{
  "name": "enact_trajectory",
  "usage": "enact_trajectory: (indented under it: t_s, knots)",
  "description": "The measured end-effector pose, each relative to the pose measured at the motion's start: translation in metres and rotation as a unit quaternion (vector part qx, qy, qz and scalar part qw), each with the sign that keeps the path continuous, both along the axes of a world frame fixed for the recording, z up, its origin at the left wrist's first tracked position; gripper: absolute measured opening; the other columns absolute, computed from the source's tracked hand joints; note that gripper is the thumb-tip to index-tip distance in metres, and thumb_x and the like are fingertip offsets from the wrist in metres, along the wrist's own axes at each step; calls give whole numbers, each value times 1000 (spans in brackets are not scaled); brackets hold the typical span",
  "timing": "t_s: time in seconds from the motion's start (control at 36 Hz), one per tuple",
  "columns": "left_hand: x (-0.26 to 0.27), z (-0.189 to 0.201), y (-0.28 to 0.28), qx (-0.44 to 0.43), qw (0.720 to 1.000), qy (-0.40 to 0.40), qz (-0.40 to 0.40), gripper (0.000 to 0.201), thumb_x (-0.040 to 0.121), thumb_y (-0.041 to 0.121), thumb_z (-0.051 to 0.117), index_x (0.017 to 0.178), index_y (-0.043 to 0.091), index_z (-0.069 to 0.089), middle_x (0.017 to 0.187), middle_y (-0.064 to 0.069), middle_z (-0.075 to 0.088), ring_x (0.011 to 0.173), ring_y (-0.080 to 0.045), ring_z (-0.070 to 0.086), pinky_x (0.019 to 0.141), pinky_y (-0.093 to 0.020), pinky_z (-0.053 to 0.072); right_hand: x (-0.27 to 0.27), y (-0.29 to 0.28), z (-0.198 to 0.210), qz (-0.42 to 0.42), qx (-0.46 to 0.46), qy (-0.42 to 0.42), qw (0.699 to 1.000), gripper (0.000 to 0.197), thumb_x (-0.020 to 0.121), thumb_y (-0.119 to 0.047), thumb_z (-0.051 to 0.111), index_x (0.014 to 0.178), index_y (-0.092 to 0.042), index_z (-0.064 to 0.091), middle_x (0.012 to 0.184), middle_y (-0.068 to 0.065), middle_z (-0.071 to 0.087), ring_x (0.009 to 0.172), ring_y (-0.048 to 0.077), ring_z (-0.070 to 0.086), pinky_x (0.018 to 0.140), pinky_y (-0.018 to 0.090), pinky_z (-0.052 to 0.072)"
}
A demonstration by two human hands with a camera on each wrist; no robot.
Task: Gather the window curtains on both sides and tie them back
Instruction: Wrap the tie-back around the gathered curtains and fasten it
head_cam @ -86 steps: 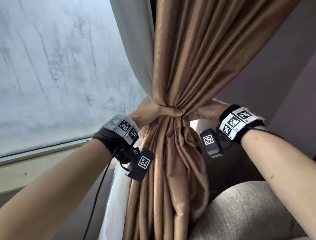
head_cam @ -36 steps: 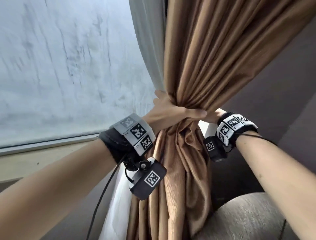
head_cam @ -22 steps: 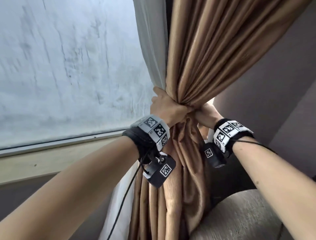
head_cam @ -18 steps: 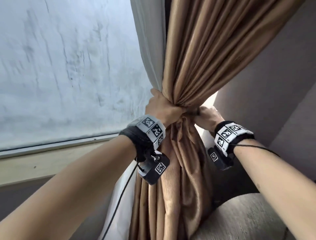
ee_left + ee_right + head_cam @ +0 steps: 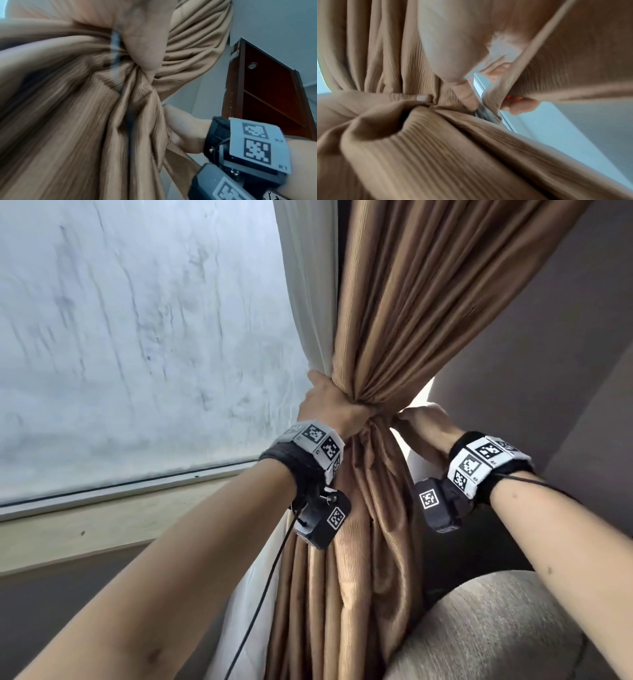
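A tan ribbed curtain (image 5: pixel 394 302) hangs beside the window and is bunched into a narrow waist at mid height. My left hand (image 5: pixel 337 409) grips that waist from the window side, its thumb (image 5: pixel 145 51) pressed into the folds. My right hand (image 5: pixel 423 421) holds the same bunch from the wall side, fingers curled into the cloth (image 5: pixel 467 94). Below the hands the curtain (image 5: pixel 68 121) falls loose in heavy folds. A white lining curtain (image 5: pixel 305 285) hangs behind it. A thin grey strip (image 5: pixel 115 44) shows by my thumb; I cannot tell what it is.
The pale window pane (image 5: pixel 137 337) fills the left, with a wooden sill (image 5: pixel 137 508) under it. A grey upholstered cushion (image 5: pixel 496 628) sits low at the right. A dark brown shelf unit (image 5: pixel 265 88) stands against the wall behind my right wrist.
My left hand has closed tighter round the bunch, the thumb no longer stretched across its front. My right hand has come from behind the curtain to its side.
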State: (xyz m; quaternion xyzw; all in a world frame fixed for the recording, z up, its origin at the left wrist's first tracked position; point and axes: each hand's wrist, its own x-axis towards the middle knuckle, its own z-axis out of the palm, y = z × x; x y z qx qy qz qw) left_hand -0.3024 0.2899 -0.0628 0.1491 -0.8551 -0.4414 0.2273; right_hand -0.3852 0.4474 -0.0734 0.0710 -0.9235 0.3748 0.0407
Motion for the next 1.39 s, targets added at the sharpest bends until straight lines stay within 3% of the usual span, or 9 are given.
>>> enact_trajectory:
  t_s: [0.28, 0.69, 0.81, 0.86, 1.0, 1.06, 1.14, 1.22, 1.39]
  knots:
    - [-6, -4, -1, 5, 1000, 11, 17, 82, 65, 55, 77, 117, 19, 24, 98, 1, 50, 80, -21, 51, 69, -28, 41, 25, 21, 11, -46, 45, 88, 994, 11, 83, -21, 66, 93, -15, 67, 111, 13, 70, 110, 32, 61, 84, 30, 45]
    - [-5, -8, 15, -2, 993, 51, 104, 72, 66, 38, 70, 118, 9, 30, 110, -12, 55, 99, -39, 59, 82, -46, 50, 79, -19, 5, 130, -1, 52, 990, 29, 76, -17, 59, 57, -15, 38, 57, 0, 40, 57, 16, 38, 54, 29, 31]
    - [-6, -7, 17, 61, 996, 35, 59, 78, 67, 33, 75, 123, 11, 25, 116, -15, 44, 107, -37, 52, 84, -40, 43, 83, -30, 3, 147, 41, 34, 988, 15, 83, -28, 64, 91, -15, 65, 94, 6, 66, 91, 23, 60, 68, 27, 39]
    - [-6, -1, 15, 106, 993, 7, 43, 84, 63, 35, 80, 123, 12, 24, 114, -13, 40, 103, -31, 48, 87, -37, 40, 82, -37, -1, 148, 54, 38, 987, 42, 83, -39, 69, 117, -13, 65, 114, 7, 67, 107, 22, 60, 75, 22, 39]
    - [5, 9, 0, 229, 968, -81, -64, 104, 28, 30, 83, 119, 5, 39, 102, -14, 59, 94, -31, 62, 83, -43, 52, 78, -39, -7, 131, 54, 65, 988, 51, 81, -49, 70, 122, -19, 60, 118, 2, 66, 111, 17, 59, 72, 14, 35]
    - [6, 8, -9, 214, 960, -120, -134, 94, 18, 19, 76, 108, -2, 59, 89, -11, 65, 81, -26, 65, 70, -34, 52, 74, -36, -7, 124, 56, 62, 989, 45, 82, -50, 68, 117, -22, 62, 113, 2, 67, 107, 19, 61, 73, 19, 37]
    - [29, 15, -14, 145, 950, -165, -221, 20, 49, -1, 61, 69, 3, 59, 66, -7, 55, 74, -23, 53, 66, -30, 42, 68, -31, -10, 105, 62, 56, 991, 41, 82, -47, 67, 117, -24, 63, 110, 2, 67, 104, 21, 62, 74, 22, 39]
    - [26, 3, -27, 53, 967, -152, -197, 21, 70, -10, 66, 71, 6, 53, 72, -9, 52, 77, -22, 52, 72, -31, 47, 64, -28, -17, 89, 72, 66, 991, 42, 87, -43, 60, 124, -23, 59, 124, 7, 64, 115, 26, 57, 80, 23, 37]
    - [28, -17, -35, -82, 970, -157, -166, 34, 68, 31, 84, 78, 3, 66, 74, -9, 63, 70, -18, 59, 57, -23, 44, 62, -26, -26, 54, 62, 77, 994, 46, 88, -46, 55, 127, -21, 54, 126, 9, 63, 118, 31, 55, 81, 21, 36]
